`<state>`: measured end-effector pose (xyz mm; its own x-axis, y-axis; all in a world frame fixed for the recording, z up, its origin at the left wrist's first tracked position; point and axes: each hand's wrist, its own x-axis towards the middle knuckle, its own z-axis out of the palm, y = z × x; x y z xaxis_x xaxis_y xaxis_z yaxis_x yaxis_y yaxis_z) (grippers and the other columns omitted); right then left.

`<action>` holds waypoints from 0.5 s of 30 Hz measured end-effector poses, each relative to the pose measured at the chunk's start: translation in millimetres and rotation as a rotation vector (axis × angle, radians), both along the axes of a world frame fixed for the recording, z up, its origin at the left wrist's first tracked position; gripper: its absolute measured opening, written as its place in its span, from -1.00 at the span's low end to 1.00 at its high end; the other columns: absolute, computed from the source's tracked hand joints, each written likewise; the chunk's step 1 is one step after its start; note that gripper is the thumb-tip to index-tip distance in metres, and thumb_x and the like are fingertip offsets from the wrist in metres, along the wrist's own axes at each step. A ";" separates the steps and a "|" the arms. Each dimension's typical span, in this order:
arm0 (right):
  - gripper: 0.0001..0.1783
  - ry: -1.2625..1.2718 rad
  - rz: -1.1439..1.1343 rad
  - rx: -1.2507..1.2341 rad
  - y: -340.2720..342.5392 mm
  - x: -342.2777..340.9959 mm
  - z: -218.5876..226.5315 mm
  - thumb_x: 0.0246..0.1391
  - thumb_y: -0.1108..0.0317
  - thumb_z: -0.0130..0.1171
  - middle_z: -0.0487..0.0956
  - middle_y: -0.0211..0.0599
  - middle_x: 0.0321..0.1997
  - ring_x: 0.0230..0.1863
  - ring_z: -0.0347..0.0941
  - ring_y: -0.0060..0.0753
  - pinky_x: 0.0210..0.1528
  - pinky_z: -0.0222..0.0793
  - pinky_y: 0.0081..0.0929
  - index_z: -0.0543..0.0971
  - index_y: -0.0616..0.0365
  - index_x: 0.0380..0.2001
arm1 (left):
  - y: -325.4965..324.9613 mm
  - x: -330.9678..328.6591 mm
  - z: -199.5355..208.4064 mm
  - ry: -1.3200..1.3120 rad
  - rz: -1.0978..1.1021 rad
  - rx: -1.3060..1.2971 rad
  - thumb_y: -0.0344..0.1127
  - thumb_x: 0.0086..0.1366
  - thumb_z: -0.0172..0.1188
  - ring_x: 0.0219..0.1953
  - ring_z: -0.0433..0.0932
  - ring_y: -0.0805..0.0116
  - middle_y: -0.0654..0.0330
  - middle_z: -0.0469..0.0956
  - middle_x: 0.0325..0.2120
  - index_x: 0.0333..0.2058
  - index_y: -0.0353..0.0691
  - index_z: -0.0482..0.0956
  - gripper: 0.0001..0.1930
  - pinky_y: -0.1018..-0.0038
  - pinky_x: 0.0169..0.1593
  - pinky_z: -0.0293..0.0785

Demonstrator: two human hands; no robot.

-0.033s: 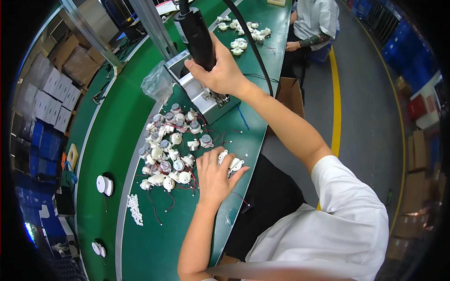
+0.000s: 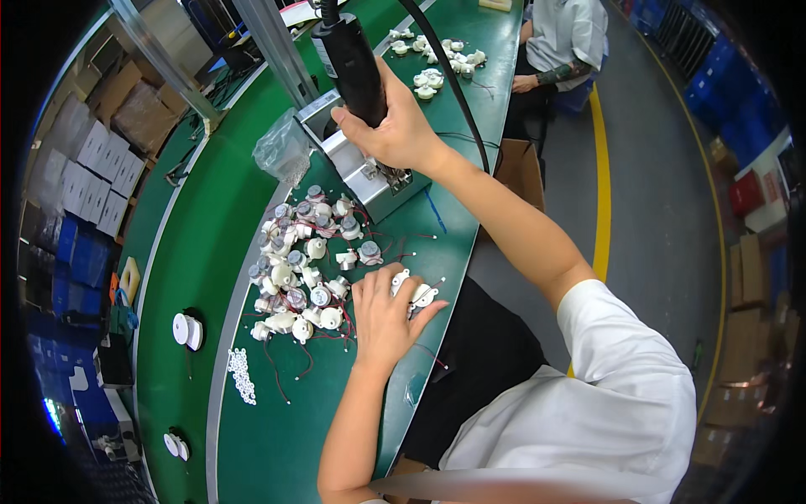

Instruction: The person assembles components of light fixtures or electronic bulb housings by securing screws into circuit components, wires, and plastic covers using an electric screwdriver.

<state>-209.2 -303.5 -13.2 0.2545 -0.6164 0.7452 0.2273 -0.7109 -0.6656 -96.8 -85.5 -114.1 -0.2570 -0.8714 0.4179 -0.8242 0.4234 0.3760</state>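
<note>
My right hand [image 2: 403, 126] is wrapped round the black body of an electric screwdriver [image 2: 348, 71], held upright over a metal box-shaped screw feeder [image 2: 369, 181]. The tool's lower end is hidden behind the hand and the feeder's metal fittings. Near the table's right edge, my left hand [image 2: 384, 323] curls over a white plastic motor unit [image 2: 422, 296] with screw ears and a thin wire, thumb and fingers around it. Just left of that hand lies a pile of small white motor units [image 2: 294, 269] with grey caps and red and black wires.
White ring-shaped pieces [image 2: 241, 376] lie beside the strip bordering the green conveyor [image 2: 180, 260], which carries white round parts [image 2: 187, 332]. A clear plastic bag [image 2: 283, 149] sits by the feeder. More white parts [image 2: 453, 55] lie farther up the table. Another person [image 2: 567, 42] sits at the far right.
</note>
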 end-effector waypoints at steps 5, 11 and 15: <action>-0.46 -0.033 -0.053 -0.038 -3.8 -0.1 -8.9 0.22 0.45 0.34 0.46 -0.53 -0.47 -0.64 0.37 -0.69 -0.59 0.33 -0.60 0.29 0.11 0.15 | -1.9 0.1 -1.2 -0.002 -0.017 0.017 0.10 0.12 0.48 -0.03 0.47 0.09 0.11 0.53 -0.04 -0.16 -0.11 0.67 -0.54 0.17 0.04 0.28; -0.42 0.002 -0.023 -0.029 33.5 -20.0 -16.4 0.16 0.48 0.35 0.45 -0.51 -0.34 -0.43 0.37 -0.67 -0.34 0.36 -0.60 0.31 0.15 0.18 | -6.2 0.8 -2.6 0.018 0.049 -0.016 0.12 0.09 0.47 -0.04 0.46 0.12 0.17 0.55 -0.12 -0.14 -0.09 0.70 -0.51 0.18 0.05 0.21; -0.31 -0.048 0.206 0.277 87.0 -30.1 -19.2 0.14 0.44 0.38 0.44 -0.55 -0.18 -0.21 0.34 -0.70 -0.14 0.37 -0.62 0.31 0.18 0.29 | -7.7 2.6 -1.6 0.040 0.059 -0.006 0.08 0.14 0.46 -0.02 0.46 0.15 0.19 0.56 -0.12 -0.10 -0.08 0.71 -0.54 0.19 0.08 0.17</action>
